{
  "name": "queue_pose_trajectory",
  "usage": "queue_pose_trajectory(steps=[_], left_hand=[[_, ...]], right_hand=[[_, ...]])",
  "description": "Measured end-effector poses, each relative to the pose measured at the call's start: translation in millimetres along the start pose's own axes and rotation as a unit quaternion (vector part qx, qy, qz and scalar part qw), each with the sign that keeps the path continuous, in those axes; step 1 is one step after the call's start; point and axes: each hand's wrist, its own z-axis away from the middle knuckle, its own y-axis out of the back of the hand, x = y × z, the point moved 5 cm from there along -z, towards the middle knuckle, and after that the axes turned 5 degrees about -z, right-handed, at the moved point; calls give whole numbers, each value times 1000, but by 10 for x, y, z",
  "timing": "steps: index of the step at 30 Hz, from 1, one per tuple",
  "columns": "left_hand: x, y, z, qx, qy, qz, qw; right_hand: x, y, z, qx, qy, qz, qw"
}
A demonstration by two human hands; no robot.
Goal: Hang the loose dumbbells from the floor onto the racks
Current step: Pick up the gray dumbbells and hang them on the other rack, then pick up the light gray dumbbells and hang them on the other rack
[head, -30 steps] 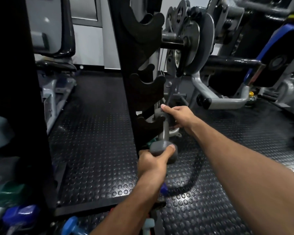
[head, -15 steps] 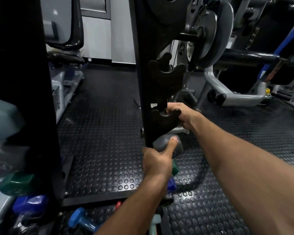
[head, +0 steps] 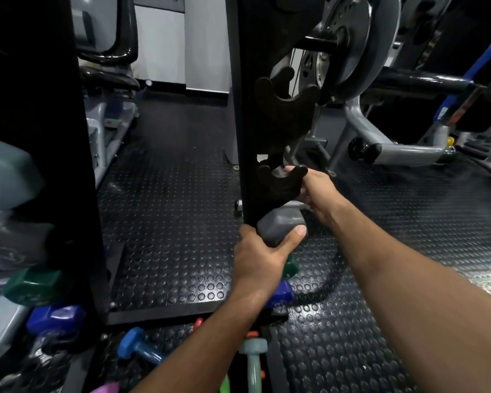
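At the left edge, green (head: pixel 36 285) and blue (head: pixel 56 319) dumbbells sit low on a dark rack, closer in view than a second ago; a small blue dumbbell (head: pixel 138 347) lies on the floor (head: pixel 167 222) near the mat's edge. At centre the left hand (head: pixel 260 259) grips the near head of the grey dumbbell (head: pixel 281 226), thumb across it; that head is now tucked against the black post (head: pixel 245 137), higher and closer to it than before. The right hand (head: pixel 313 188) curls round the far end just behind the lowest hook (head: pixel 279 180), where earlier it was clear of the hook; the handle is hidden.
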Motion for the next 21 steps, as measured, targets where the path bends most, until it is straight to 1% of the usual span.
queue_pose_trajectory(steps=[3, 6, 10, 13, 16, 19, 21], left_hand=[[-74, 72, 31, -27, -5, -70, 997], [-277, 103, 70, -65, 24, -95, 993], [-738, 149, 212, -109, 53, -121, 985], [-1283, 161, 363, -118, 80, -157, 977], [-1823, 104, 543, -150, 130, -207, 958], [-2236, 23, 657, -192, 133, -266, 935], [-2416, -33, 674, -219, 128, -298, 920]], right_hand=[[264, 245, 205, 62, -2, 15, 998], [651, 435, 523, 118, -15, 7, 993], [1384, 556, 1022, 169, -75, -13, 983], [1961, 561, 1403, 155, -139, 29, 978], [2438, 559, 1697, 135, -203, 103, 964], [2858, 542, 1890, 103, -259, 151, 948], [3132, 536, 2018, 89, -297, 162, 937]])
